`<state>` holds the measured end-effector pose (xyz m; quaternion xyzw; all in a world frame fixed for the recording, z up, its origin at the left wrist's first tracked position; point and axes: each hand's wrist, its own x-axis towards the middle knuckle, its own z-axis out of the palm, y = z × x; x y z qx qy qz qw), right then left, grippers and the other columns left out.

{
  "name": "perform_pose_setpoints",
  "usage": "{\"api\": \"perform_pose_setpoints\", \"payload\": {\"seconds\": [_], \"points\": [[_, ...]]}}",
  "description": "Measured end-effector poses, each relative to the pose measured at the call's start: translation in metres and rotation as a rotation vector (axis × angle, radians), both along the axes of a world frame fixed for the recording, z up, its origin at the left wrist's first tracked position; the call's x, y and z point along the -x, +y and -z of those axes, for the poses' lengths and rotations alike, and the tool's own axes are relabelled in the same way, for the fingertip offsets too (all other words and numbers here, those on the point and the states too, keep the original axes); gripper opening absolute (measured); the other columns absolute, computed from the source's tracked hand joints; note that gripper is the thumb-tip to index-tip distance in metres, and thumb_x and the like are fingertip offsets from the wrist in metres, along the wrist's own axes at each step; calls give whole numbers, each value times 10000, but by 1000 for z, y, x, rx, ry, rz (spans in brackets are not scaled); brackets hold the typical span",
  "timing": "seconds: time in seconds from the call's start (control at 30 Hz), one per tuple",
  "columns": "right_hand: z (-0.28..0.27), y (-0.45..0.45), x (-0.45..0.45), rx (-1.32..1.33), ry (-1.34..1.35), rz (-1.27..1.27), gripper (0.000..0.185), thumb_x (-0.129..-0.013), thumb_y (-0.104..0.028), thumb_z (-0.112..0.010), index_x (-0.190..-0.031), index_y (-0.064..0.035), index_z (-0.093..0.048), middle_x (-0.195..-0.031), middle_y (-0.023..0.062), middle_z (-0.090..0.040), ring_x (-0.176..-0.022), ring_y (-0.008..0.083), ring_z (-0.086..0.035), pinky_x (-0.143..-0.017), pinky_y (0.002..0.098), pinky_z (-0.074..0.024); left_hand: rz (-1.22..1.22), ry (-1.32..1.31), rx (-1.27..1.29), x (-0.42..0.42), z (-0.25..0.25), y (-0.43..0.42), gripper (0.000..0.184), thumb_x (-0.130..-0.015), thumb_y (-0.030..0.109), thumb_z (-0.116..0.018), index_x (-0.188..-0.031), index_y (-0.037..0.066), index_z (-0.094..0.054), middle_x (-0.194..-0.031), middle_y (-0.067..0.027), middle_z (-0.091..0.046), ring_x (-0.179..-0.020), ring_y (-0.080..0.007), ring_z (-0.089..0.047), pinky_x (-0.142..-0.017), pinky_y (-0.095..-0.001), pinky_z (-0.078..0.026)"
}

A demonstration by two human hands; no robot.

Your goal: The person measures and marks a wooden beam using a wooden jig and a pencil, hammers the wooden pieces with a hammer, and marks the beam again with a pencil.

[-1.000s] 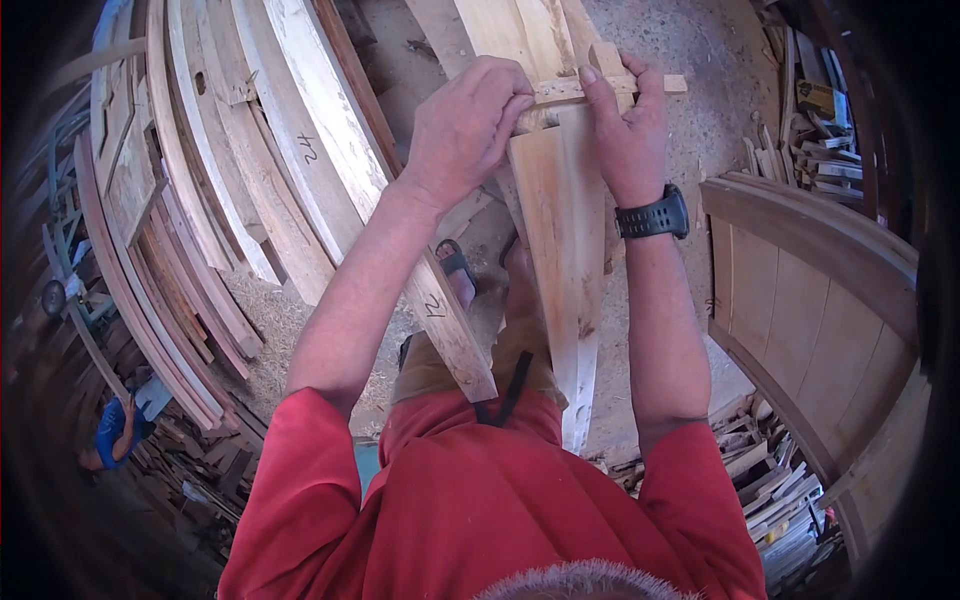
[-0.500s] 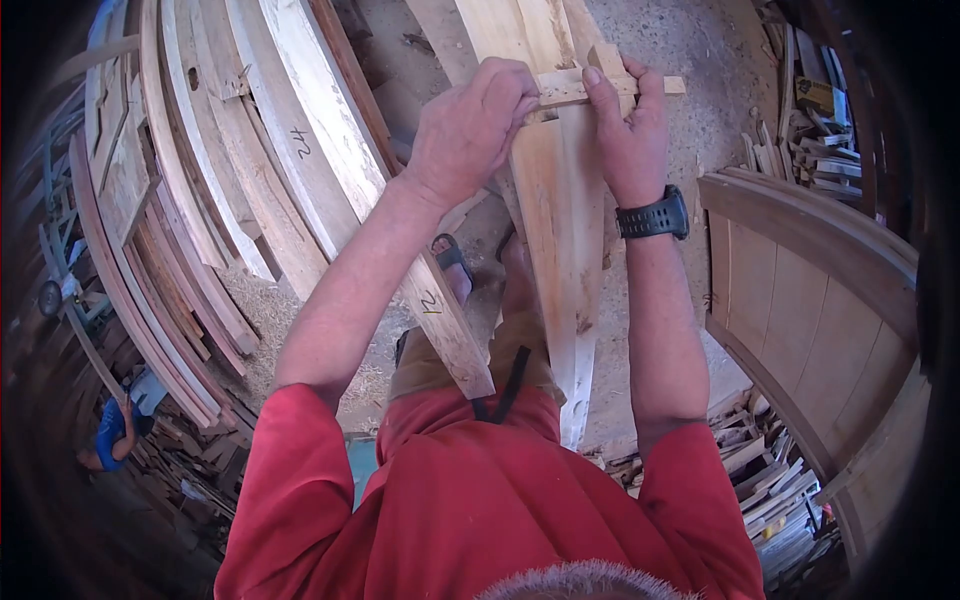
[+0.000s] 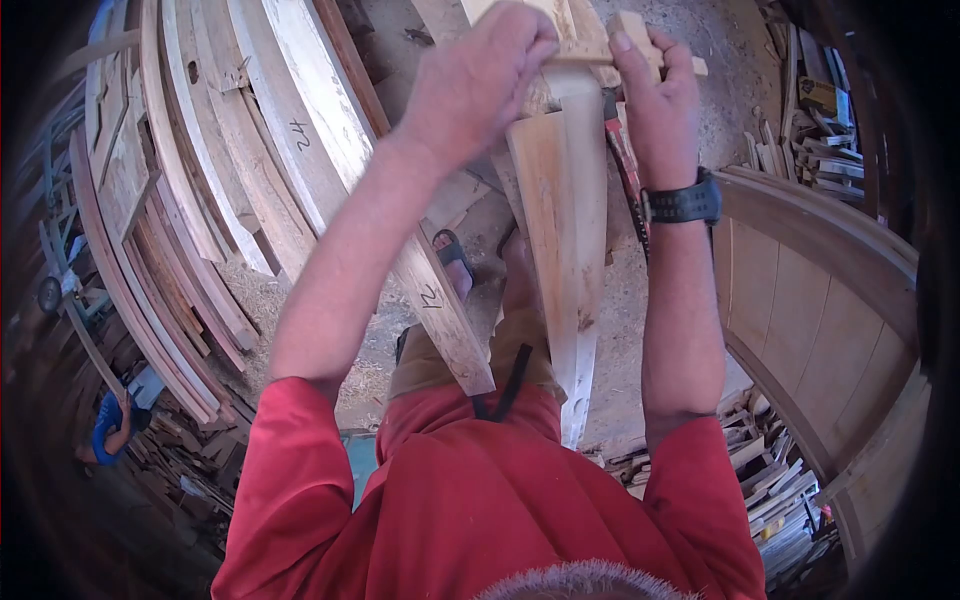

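Note:
Close to the top of the head view, a wooden marking gauge point(image 3: 583, 52), a thin stick with a small block on it, lies across a long pale board point(image 3: 545, 190). My left hand point(image 3: 478, 90) is closed in a pinch at the stick's left end; its fingertips are partly hidden. My right hand point(image 3: 660, 105), below a black wristwatch point(image 3: 683, 202), grips the block, thumb on the near side and fingers behind. The pale board runs from under the gauge down toward my legs, with a second board face beside it.
Numbered planks point(image 3: 300, 135) lean on the left, one end point(image 3: 440, 320) reaching my lap. A red and black tool point(image 3: 625, 165) lies right of the board. A curved panelled wooden piece point(image 3: 810, 300) stands at right. Another person's blue sleeve point(image 3: 108, 425) shows far left, near scrap wood.
Both hands and the gauge have moved away from me along the board, the right hand also shifting right. The red and black tool has come into view.

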<state>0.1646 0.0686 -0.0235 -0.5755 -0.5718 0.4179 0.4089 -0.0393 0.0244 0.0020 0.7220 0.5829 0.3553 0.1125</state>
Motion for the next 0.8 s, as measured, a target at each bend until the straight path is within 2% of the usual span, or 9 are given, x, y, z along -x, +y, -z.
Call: {"api": "perform_pose_setpoints", "payload": {"seconds": [0.07,0.1,0.17,0.2,0.33,0.4,0.53,0.67,0.8], "points": [[-11,12,-2,23,30,-33,579,-977,-401,-802,-1351,-3,-609,-937,41,-666,-741,78,-599,-644,260,-486,129,-38,46,14,-12,19,194,-1024,152,-674,-1167,94,-557,-1029,-157,-626,-952,-362,-701,-756,-430,-571],[-18,15,1,23,32,-35,579,-977,-401,-802,-1351,-3,-609,-937,41,-666,-741,78,-599,-644,260,-486,127,-36,45,15,-14,24,194,-1024,152,-674,-1167,94,-557,-1029,-157,-626,-952,-362,-701,-756,-430,-571],[-29,20,7,-125,21,-73,406,-1028,-264,-727,-1364,-66,-614,-1187,186,-684,-1100,168,-628,-972,331,-506,198,27,-137,15,-19,32,159,-1029,126,-657,-1132,77,-546,-1023,-151,-621,-907,-379,-691,-739,-442,-557],[-26,23,5,-127,26,-71,406,-1028,-264,-727,-1364,-66,-614,-1187,186,-684,-1100,168,-628,-972,331,-506,199,32,-138,16,-24,32,159,-1029,126,-657,-1132,77,-546,-1023,-151,-621,-907,-379,-691,-739,-442,-557],[-19,35,0,-447,-286,-148,352,-1039,-223,-721,-1309,-26,-610,-987,31,-677,-794,83,-588,-685,257,-484,237,41,-83,20,-29,35,115,-1030,95,-642,-1105,68,-559,-976,-145,-611,-868,-374,-678,-710,-433,-543],[-29,22,4,20,173,-118,351,-1044,-209,-718,-1328,-39,-602,-986,-1,-654,-768,55,-552,-659,241,-459,256,-46,-76,20,-28,36,108,-1030,86,-639,-1103,68,-561,-963,-144,-607,-860,-372,-674,-703,-429,-540],[-36,19,8,147,289,-57,351,-1048,-186,-711,-1343,-41,-590,-1033,7,-652,-824,58,-565,-708,229,-474,220,-125,-117,18,-28,35,94,-1011,93,-681,-1067,51,-619,-954,-125,-660,-827,-303,-687,-714,-377,-542],[-37,18,11,-27,291,-30,340,-1047,-158,-702,-1343,-35,-586,-1079,30,-661,-906,76,-583,-778,240,-492,266,-293,55,26,-46,39,85,-979,91,-732,-983,30,-673,-949,-111,-704,-820,-242,-697,-724,-335,-540],[-32,21,17,-253,260,-45,316,-1054,-139,-679,-1330,-16,-585,-1154,71,-667,-1039,128,-605,-911,295,-510,313,-272,16,30,-41,43,78,-960,69,-739,-968,30,-672,-928,-113,-694,-812,-251,-698,-717,-332,-538]]}}
